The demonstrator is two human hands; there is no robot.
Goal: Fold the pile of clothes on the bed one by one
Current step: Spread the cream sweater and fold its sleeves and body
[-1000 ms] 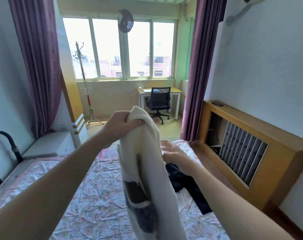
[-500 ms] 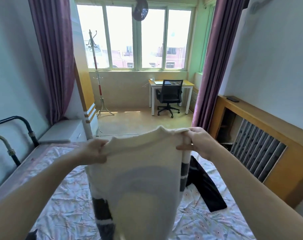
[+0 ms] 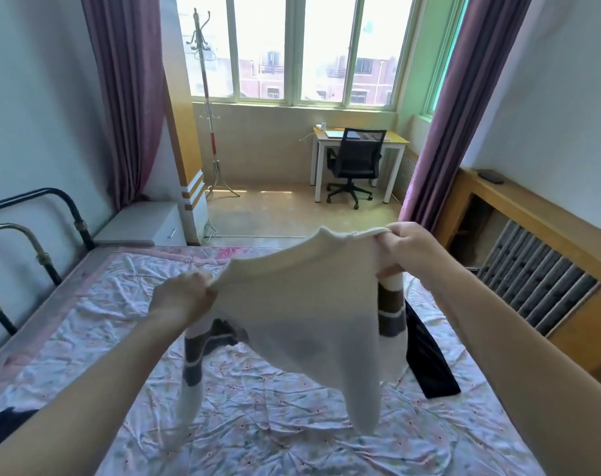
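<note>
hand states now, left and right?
Left hand: closed, grips one shoulder of the cream sweater.
Right hand: closed, grips the other shoulder, sweater spread above the bed.

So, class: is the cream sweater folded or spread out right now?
Spread out, not folded. The left hand and right hand grip the cream sweater at its shoulders; it hangs open above the bed.

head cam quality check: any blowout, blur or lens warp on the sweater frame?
Head view: window glare washes out the panes; wide-angle warp bows the curtains and walls; sweater and both hands, left, right, slightly motion-soft; bed evenly lit.
</note>
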